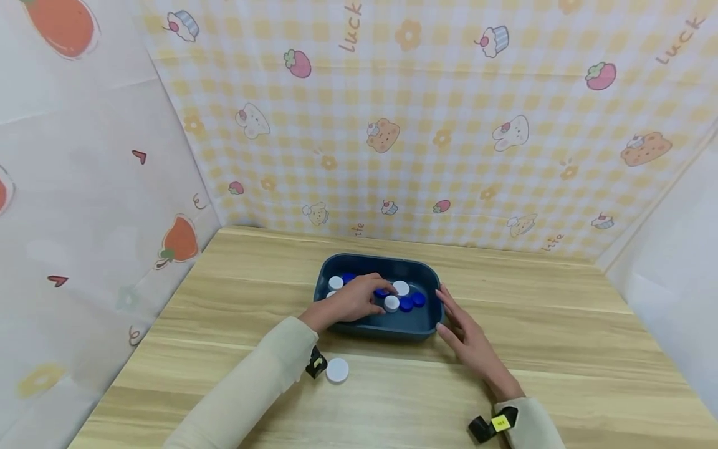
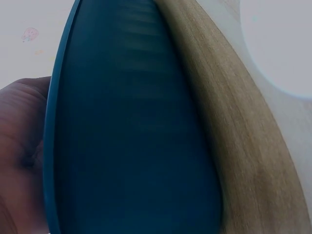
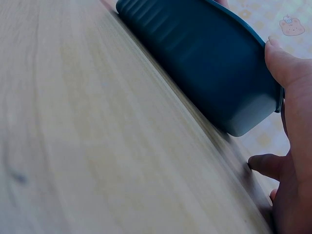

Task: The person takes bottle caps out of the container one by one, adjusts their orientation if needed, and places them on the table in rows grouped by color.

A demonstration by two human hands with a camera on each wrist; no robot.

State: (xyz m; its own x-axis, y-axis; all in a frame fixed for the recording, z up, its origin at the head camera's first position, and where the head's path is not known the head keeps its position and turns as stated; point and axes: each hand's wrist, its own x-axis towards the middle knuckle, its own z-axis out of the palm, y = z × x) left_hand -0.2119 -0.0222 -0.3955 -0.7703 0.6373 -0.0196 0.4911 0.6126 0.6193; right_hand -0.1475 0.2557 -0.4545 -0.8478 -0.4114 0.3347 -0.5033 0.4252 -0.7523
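A dark blue tray (image 1: 370,330) holds several round caps, white (image 1: 401,288) and blue (image 1: 418,299). My left hand (image 1: 356,298) reaches over its front rim, thumb and fingers parted beside a white cap (image 1: 391,304); no cap shows held between them. In the left wrist view the tray wall (image 2: 131,122) hides most of that hand (image 2: 22,156). At the tray's right end is my right hand (image 1: 471,343), fingers spread and thumb at the front corner. The right wrist view shows this hand (image 3: 297,131) with its thumb against the tray (image 3: 204,63).
A white round cap (image 1: 338,370) lies on the wooden table (image 1: 533,312) in front of the tray, near my left wrist. Behind the table hangs a yellow checked cloth (image 1: 348,168), with a pale printed cloth (image 1: 101,206) on the left side.
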